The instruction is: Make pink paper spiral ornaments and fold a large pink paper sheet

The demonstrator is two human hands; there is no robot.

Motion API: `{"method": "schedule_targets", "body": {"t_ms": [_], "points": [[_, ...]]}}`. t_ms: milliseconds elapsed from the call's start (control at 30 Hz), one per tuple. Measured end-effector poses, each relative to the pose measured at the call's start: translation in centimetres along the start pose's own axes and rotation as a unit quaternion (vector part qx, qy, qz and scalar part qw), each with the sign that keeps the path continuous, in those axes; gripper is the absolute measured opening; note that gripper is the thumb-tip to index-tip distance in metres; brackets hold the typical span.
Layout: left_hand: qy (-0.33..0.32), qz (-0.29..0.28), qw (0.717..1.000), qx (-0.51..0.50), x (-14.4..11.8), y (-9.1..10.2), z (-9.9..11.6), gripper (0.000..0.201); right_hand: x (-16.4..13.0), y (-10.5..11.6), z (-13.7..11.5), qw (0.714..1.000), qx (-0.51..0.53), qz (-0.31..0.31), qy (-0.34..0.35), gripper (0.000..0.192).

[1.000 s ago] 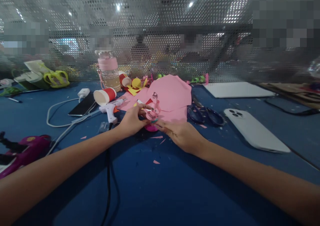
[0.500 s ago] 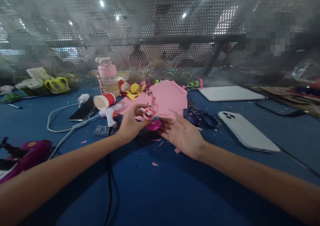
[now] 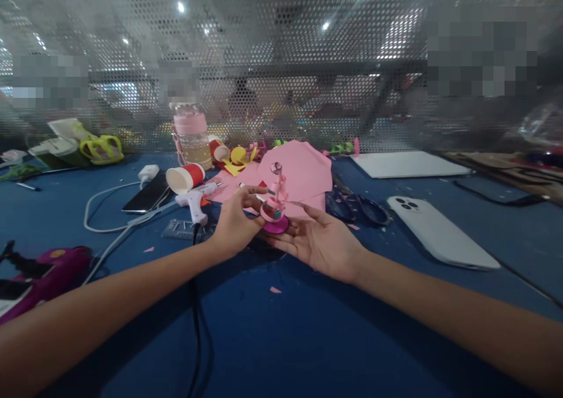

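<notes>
Between left hand, gripping it, and right hand, spread palm-up: pink curl on magenta disc. Left of hands, glue gun; right, scissors, white phone; beyond, pink paper.

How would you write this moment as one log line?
left hand: holds pink spiral | right hand: open, palm up, at magenta base | left side: glue gun | right side: scissors, white phone

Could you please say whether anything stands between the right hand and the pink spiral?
Nothing visible does; the right hand is open, its fingers at the magenta base under the pink spiral, opposite the left hand.
</notes>
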State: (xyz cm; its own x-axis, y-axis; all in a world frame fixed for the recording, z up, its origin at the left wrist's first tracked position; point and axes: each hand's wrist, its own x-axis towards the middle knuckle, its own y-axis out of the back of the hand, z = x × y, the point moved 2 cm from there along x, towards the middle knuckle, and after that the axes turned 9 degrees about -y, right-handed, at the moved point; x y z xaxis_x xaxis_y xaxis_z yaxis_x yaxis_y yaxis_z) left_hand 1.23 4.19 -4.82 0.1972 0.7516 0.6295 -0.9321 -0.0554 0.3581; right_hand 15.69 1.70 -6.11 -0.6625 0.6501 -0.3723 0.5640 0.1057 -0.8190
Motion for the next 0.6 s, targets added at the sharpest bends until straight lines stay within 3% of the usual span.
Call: {"method": "schedule_targets", "body": {"t_ms": [167,367,600], "points": [[0.004,-0.004,1.0,0.003,0.03,-0.12,-0.03,0.033,0.01,0.42,-0.21,1.0,-0.01,-0.021,-0.006,0.041],[0.002,-0.005,1.0,0.005,0.07,-0.14,0.03,0.032,0.56,0.94,-0.09,0.999,-0.025,0.019,0.003,0.033],[0.015,-0.01,0.999,-0.037,0.13,-0.2,-0.12,0.036,0.89,0.82,0.27,0.994,-0.103,0.014,0.026,0.036]]}}
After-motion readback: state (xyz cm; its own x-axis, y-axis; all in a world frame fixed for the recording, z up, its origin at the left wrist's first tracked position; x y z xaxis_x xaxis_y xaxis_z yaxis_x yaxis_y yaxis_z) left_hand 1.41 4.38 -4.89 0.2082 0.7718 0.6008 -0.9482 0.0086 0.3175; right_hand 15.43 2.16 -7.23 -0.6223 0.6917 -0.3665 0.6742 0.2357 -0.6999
